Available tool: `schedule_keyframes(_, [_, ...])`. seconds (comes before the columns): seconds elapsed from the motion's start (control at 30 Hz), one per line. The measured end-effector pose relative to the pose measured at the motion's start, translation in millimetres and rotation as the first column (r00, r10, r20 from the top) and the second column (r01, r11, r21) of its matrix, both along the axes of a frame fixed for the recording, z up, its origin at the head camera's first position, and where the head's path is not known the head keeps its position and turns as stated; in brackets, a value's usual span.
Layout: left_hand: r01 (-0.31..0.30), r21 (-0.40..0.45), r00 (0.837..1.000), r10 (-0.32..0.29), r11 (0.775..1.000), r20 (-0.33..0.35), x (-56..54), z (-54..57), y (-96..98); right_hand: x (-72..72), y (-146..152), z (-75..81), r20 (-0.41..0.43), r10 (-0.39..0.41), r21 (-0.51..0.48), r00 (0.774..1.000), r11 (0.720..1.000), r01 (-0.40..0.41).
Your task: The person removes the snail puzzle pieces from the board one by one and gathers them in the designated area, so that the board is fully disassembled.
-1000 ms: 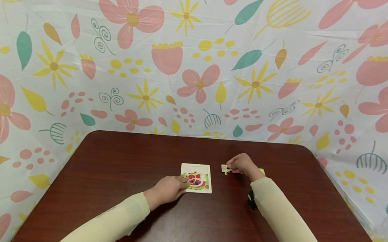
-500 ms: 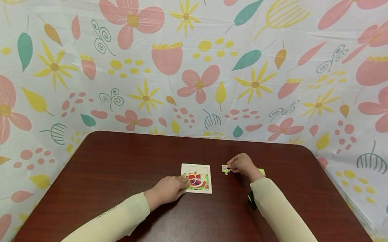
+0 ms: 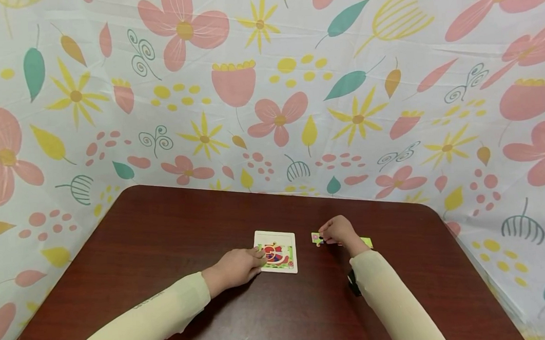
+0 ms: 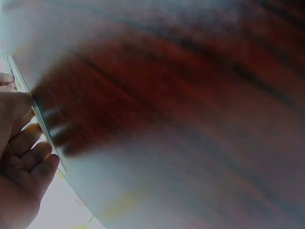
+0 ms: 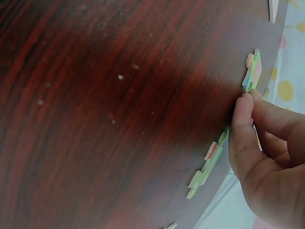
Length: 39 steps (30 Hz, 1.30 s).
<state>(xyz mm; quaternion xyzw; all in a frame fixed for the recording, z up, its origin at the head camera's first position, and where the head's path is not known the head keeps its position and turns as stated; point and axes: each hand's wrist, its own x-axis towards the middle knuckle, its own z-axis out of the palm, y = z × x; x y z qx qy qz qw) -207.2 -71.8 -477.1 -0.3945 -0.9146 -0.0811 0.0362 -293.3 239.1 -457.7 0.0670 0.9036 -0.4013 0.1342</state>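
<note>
rm w/ floral sheet (image 3: pixel 268 93), tbl (image 3: pixel 298 307)

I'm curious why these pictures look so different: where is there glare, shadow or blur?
Head view: the floral cloth is evenly lit, fairly sharp, with a sheen on the tabletop; left wrist view: blurred tabletop under pale glare, with a dark patch, shadow or reflection, beside the left hand; right wrist view: clearer wood grain and jigsaw piece outlines.

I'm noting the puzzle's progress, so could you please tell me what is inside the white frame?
The white frame holds red and green puzzle pieces in its near part, with pale backing beyond. Whatever the left hand covers at the left edge is hidden.
</note>
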Motion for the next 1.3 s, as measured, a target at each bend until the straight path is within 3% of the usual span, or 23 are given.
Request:
schedule_keyframes(0.37, [-0.014, -0.009, 0.999, 0.014, 1.000, 0.030, -0.1, -0.4, 1.1, -0.1, -0.8, -1.2, -0.031, 0.027, 0.073, 0.999, 0.997, -0.024])
schedule_keyframes(0.67, [-0.004, -0.023, 1.000, 0.004, 1.000, 0.012, -1.0, -1.0, 1.8, 0.9, -1.6, -3.0, -0.047, 0.021, 0.106, 0.999, 0.994, -0.016])
schedule_keyframes(1.03, [0.028, -0.022, 0.999, -0.029, 0.999, -0.038, -7.7, -0.4, 3.0, 3.7, 2.3, -3.7, -0.036, 0.027, 0.028, 0.999, 0.999, -0.026])
schedule_keyframes(1.3, [-0.010, -0.033, 0.999, 0.011, 0.999, 0.036, -10.9, 10.9, 7.3, 6.5, 0.4, 4.2, -0.045, 0.039, -0.005, 0.998, 0.999, -0.039])
